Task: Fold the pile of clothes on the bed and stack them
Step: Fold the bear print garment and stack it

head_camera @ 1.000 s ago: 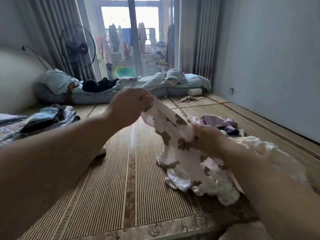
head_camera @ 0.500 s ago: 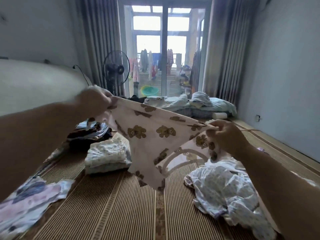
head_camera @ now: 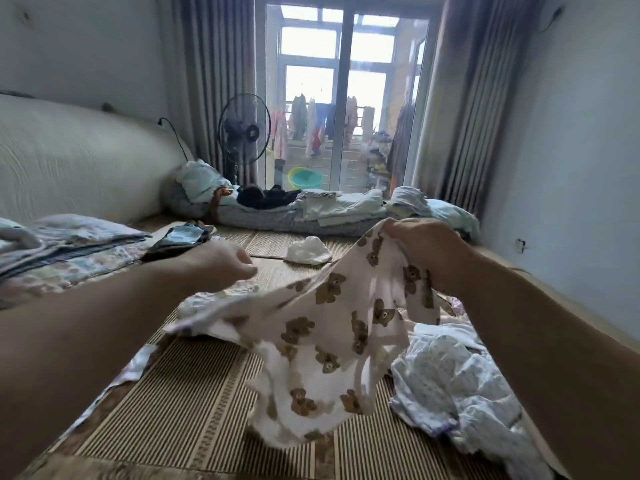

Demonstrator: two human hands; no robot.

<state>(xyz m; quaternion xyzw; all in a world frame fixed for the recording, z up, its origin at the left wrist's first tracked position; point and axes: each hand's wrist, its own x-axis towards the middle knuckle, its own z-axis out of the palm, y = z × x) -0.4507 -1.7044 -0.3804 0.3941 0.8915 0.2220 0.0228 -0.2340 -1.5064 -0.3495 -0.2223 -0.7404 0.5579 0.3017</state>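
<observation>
A white garment with brown bear prints (head_camera: 329, 341) hangs from my right hand (head_camera: 426, 247), which grips its top edge; its lower part drapes down to the woven bed mat (head_camera: 180, 393). My left hand (head_camera: 221, 265) hovers just above the garment's left edge with fingers loosely curled and nothing in it. A crumpled pile of pale printed clothes (head_camera: 457, 386) lies to the right, under my right forearm. A folded pale item (head_camera: 207, 303) is half hidden behind the garment. Folded clothes (head_camera: 69, 244) are stacked at the left.
A small white cloth (head_camera: 308, 251) and a dark folded stack (head_camera: 180, 239) lie farther back on the mat. Rolled bedding (head_camera: 311, 209) runs across the far end. A standing fan (head_camera: 244, 133) and a padded headboard (head_camera: 69, 161) are at the left.
My left hand has let go of the garment's corner, and the cloth has dropped on that side. My right hand has risen with its edge. The camera view has shifted.
</observation>
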